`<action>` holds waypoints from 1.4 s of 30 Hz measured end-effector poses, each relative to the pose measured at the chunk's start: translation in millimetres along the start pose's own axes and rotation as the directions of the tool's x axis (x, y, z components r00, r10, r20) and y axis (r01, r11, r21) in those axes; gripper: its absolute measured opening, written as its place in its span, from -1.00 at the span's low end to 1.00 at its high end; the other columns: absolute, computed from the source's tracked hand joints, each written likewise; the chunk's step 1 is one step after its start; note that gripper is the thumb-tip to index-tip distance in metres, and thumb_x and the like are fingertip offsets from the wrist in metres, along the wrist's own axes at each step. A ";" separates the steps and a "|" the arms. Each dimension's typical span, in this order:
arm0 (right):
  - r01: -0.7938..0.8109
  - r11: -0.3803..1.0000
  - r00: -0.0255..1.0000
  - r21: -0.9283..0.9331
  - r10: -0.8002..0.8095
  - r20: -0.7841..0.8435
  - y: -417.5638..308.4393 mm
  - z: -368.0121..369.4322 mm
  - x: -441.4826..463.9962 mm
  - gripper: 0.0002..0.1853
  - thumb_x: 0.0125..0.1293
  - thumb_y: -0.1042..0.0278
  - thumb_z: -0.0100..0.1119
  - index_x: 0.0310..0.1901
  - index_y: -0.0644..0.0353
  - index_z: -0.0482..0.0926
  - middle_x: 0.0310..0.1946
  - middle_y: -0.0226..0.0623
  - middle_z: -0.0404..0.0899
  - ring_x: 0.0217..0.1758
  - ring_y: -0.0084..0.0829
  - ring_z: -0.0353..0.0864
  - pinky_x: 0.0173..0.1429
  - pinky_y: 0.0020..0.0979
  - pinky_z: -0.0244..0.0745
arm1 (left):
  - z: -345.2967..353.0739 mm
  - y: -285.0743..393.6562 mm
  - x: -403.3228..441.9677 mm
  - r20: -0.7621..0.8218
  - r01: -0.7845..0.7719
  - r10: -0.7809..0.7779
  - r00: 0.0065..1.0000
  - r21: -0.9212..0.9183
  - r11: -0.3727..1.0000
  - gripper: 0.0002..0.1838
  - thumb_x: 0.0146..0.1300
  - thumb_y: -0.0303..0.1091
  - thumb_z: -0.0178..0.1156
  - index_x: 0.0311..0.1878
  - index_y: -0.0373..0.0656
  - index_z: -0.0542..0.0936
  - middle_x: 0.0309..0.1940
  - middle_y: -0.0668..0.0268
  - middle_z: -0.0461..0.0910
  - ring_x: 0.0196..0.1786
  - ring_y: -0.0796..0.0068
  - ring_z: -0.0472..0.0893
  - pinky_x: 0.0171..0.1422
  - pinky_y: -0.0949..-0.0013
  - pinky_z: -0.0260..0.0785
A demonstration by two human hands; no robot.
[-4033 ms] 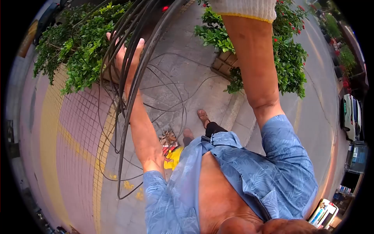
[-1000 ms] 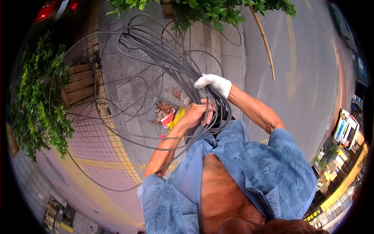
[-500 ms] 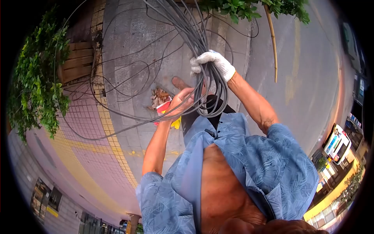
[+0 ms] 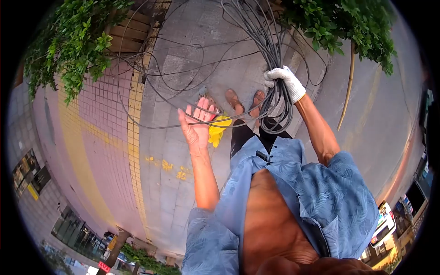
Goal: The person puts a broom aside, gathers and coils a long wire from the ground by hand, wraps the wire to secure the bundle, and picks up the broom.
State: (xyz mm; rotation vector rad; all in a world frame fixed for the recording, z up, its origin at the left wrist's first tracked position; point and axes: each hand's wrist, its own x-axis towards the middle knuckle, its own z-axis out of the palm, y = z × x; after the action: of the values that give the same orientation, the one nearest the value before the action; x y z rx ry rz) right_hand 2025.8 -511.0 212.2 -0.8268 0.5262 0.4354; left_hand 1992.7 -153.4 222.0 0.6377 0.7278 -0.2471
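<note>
My right hand (image 4: 285, 82), in a white knit glove, is closed around a thick bundle of grey cable (image 4: 270, 48). Below the fist its loops (image 4: 280, 114) hang in front of my legs; above it the strands run up out of view. My left hand (image 4: 197, 121) is bare, palm up, with the fingers stretched out and apart. A loose cable strand (image 4: 156, 127) passes across this palm and fingers towards the coil, without being gripped. More slack cable lies in wide curves on the paving to the upper left.
A yellow item (image 4: 219, 131), perhaps a bag, lies on the pavement (image 4: 178, 151) by my sandalled feet (image 4: 233, 97). Leafy shrubs (image 4: 87, 41) and wooden slats (image 4: 128, 36) are at upper left. Another leafy plant (image 4: 343, 27) and a bamboo pole (image 4: 348, 91) stand at upper right, beside the road.
My left hand has moved left, away from the coil, and its fingers have opened. The right hand still grips the bundle. The whole view has shifted.
</note>
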 end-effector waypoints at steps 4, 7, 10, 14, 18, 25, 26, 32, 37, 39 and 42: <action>0.019 0.991 0.999 -0.130 -0.014 0.045 5.2 3.8 -8.7 -0.81 0.35 0.41 0.34 -0.14 0.39 0.67 -0.44 -0.21 0.64 -0.41 -0.39 0.64 -0.13 -0.26 0.68 | -49.8 58.3 67.5 -0.030 -0.082 0.083 0.996 0.047 0.996 0.25 0.35 0.38 0.43 0.67 -0.34 -0.02 0.56 -0.27 0.35 0.55 -0.26 0.47 0.62 -0.19 0.46; -0.025 0.980 0.993 -0.196 0.047 0.109 -3.0 9.1 -25.3 -0.82 0.30 0.46 0.40 -0.15 0.37 0.66 -0.42 -0.22 0.67 -0.38 -0.44 0.65 -0.17 -0.34 0.62 | -51.7 75.2 104.7 -0.003 -0.012 0.013 1.000 0.116 0.993 0.37 0.33 0.44 0.40 0.69 -0.40 -0.20 0.54 -0.35 0.35 0.53 -0.32 0.50 0.61 -0.18 0.48; -0.074 0.946 0.984 -0.315 0.120 0.129 0.3 1.4 -29.1 -0.80 0.23 0.46 0.48 -0.15 0.33 0.72 -0.35 -0.27 0.74 -0.33 -0.48 0.69 -0.17 -0.39 0.59 | -24.4 43.7 113.3 0.228 0.094 -0.144 0.963 0.219 0.971 0.49 0.26 0.49 0.40 0.71 -0.41 -0.32 0.56 -0.46 0.28 0.55 -0.39 0.46 0.60 -0.23 0.47; -0.044 0.690 0.968 -0.722 0.207 0.139 17.8 11.4 -8.3 -0.61 0.22 0.17 0.53 -0.14 0.39 0.73 -0.34 -0.31 0.73 -0.29 -0.60 0.58 -0.18 -0.42 0.58 | 16.7 -4.2 118.0 0.340 0.131 -0.290 0.895 0.420 0.898 0.48 0.22 0.48 0.41 0.76 -0.25 -0.33 0.58 -0.51 0.23 0.58 -0.43 0.41 0.61 -0.32 0.43; 0.025 0.815 0.927 -0.579 0.198 0.319 68.2 18.8 14.4 -0.70 0.26 0.22 0.43 -0.37 0.37 0.72 -0.53 -0.29 0.66 -0.47 -0.55 0.61 -0.39 -0.41 0.50 | 42.6 -25.4 117.5 0.438 0.175 -0.353 0.827 0.396 0.902 0.45 0.29 0.53 0.31 0.80 -0.18 -0.35 0.63 -0.50 0.10 0.64 -0.40 0.32 0.66 -0.32 0.31; -0.024 0.798 0.972 -0.602 0.160 0.174 96.1 53.6 28.3 -0.66 0.19 0.17 0.46 -0.31 0.38 0.74 -0.50 -0.26 0.69 -0.46 -0.50 0.65 -0.38 -0.36 0.52 | 36.6 -12.6 91.9 0.121 0.029 -0.189 0.974 0.768 0.640 -0.36 0.50 0.31 0.33 0.13 -0.14 0.49 -0.19 0.27 0.71 -0.20 0.44 0.75 -0.16 0.31 0.67; -0.069 0.836 0.967 -0.544 0.190 0.170 96.5 58.6 28.3 -0.67 0.18 0.18 0.45 -0.31 0.36 0.75 -0.50 -0.27 0.69 -0.44 -0.51 0.65 -0.36 -0.36 0.51 | 35.3 -15.4 87.8 0.144 0.007 -0.163 0.976 0.731 0.682 -0.37 0.50 0.30 0.34 0.14 -0.13 0.49 -0.19 0.27 0.72 -0.22 0.45 0.75 -0.18 0.32 0.66; -0.022 0.867 0.948 -0.498 0.176 0.265 103.1 78.3 38.9 -0.70 0.17 0.23 0.46 -0.28 0.36 0.76 -0.44 -0.26 0.73 -0.39 -0.49 0.67 -0.30 -0.37 0.54 | 33.9 -4.1 53.5 0.147 -0.009 -0.118 0.982 0.663 0.749 -0.70 0.48 -0.16 0.35 0.08 -0.04 0.50 -0.34 0.46 0.61 -0.43 0.62 0.58 -0.44 0.40 0.44; 0.156 0.695 0.960 -0.702 0.060 0.273 102.3 119.9 34.6 -0.62 0.31 0.15 0.35 -0.14 0.39 0.77 -0.37 -0.13 0.78 -0.32 -0.38 0.72 -0.18 -0.28 0.59 | 12.3 22.2 46.9 0.237 0.074 -0.256 0.937 0.583 0.809 -0.78 0.38 -0.39 0.32 0.04 -0.12 0.59 -0.32 0.53 0.56 -0.38 0.65 0.53 -0.28 0.48 0.45; 0.158 0.632 0.921 -0.759 0.184 0.344 99.6 131.9 33.9 -0.57 0.36 0.09 0.30 -0.09 0.41 0.75 -0.26 0.02 0.78 -0.17 -0.18 0.77 -0.03 -0.17 0.60 | 3.0 32.1 40.3 0.211 0.110 -0.276 0.938 0.572 0.813 -0.73 0.36 -0.40 0.35 0.09 -0.12 0.61 -0.16 0.44 0.65 -0.18 0.58 0.64 -0.06 0.41 0.54; 0.193 0.524 0.893 -0.829 0.257 0.370 113.3 136.3 34.3 -0.58 0.39 0.05 0.32 -0.03 0.31 0.77 -0.18 0.05 0.79 -0.08 -0.03 0.79 0.04 -0.13 0.61 | -21.9 46.7 25.2 0.229 0.159 -0.329 0.916 0.545 0.823 -0.55 0.39 -0.33 0.40 0.31 -0.18 0.62 0.12 0.29 0.74 0.13 0.41 0.74 0.24 0.27 0.62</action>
State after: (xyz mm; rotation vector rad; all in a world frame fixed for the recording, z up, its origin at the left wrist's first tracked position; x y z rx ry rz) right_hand 2026.5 -330.7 203.7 -1.6279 -0.1885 0.9418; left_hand 2018.9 -103.0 213.5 0.9902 0.4252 -0.7922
